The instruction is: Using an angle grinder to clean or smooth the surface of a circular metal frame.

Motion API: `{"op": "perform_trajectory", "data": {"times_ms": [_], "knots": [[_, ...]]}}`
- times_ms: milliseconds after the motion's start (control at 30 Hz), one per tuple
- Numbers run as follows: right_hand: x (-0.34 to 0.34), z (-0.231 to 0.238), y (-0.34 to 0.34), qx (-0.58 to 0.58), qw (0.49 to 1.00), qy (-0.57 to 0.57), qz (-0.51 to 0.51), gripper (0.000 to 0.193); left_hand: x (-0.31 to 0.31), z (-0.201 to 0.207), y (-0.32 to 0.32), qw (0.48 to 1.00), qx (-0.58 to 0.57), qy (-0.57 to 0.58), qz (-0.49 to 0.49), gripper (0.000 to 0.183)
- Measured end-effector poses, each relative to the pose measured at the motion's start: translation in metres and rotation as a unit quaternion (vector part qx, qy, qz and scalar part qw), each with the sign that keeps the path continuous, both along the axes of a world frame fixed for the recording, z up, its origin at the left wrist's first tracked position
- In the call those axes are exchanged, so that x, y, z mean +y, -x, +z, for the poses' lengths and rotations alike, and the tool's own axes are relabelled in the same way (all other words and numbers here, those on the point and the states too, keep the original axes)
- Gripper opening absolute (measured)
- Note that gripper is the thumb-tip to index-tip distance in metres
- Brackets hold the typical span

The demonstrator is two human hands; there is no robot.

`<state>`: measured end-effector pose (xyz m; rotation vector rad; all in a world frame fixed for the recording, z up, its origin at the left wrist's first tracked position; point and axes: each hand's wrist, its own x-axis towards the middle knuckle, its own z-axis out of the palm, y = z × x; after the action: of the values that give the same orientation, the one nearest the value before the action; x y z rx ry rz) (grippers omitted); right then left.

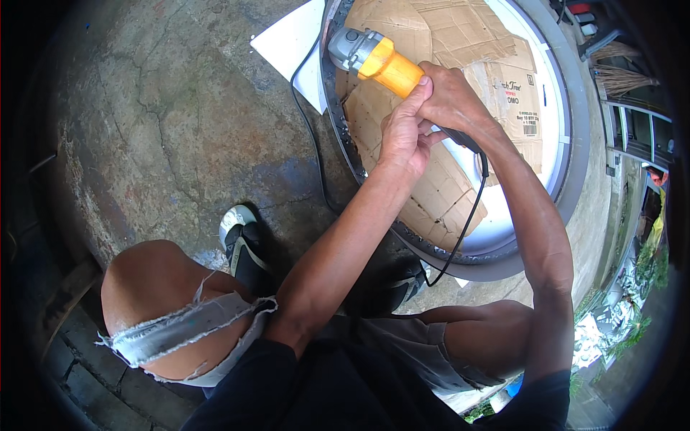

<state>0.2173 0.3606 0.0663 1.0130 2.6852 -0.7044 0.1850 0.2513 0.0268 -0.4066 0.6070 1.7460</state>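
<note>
A yellow angle grinder (390, 66) with a grey head is held in both my hands over the left rim of a large round metal ring (336, 115). My right hand (453, 97) wraps round the grinder's body from the right. Below it, my left hand (407, 133) closes on the underside of the handle, its thumb along the yellow housing. The grinder's head overlaps the ring's edge; its disc is hidden, and I cannot tell whether it touches the metal. A black power cord (471, 215) hangs from the handle's rear end.
Cardboard sheets (460, 29) and a white surface (496, 223) fill the ring's inside. A white sheet (291, 47) lies on the concrete floor (165, 122) at left. More cord runs beside my shoe (244, 237). Brooms (622, 79) and metal frames (640, 136) stand at right.
</note>
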Motion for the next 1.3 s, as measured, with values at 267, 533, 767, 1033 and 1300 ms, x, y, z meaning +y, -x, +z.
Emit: {"op": "perform_trajectory", "data": {"times_ms": [267, 533, 767, 1033, 1300], "knots": [[-0.002, 0.003, 0.003, -0.002, 1.0, -0.018, 0.011, 0.027, 0.0, 0.001, 0.0, 1.0, -0.015, -0.011, 0.012, 0.066], [-0.001, 0.004, 0.002, -0.012, 1.0, -0.001, 0.008, 0.028, -0.001, -0.001, -0.002, 0.999, -0.017, -0.023, 0.019, 0.064], [-0.003, 0.008, 0.004, -0.02, 1.0, -0.003, 0.014, 0.029, -0.003, 0.005, -0.002, 1.0, -0.007, -0.004, 0.013, 0.063], [0.001, 0.003, 0.002, -0.031, 0.999, 0.01, 0.024, 0.034, -0.003, 0.006, -0.003, 1.0, -0.008, -0.006, 0.019, 0.063], [-0.001, 0.003, 0.0, -0.014, 1.0, 0.008, -0.009, 0.044, -0.002, 0.005, -0.004, 1.0, 0.006, 0.007, 0.002, 0.071]]}}
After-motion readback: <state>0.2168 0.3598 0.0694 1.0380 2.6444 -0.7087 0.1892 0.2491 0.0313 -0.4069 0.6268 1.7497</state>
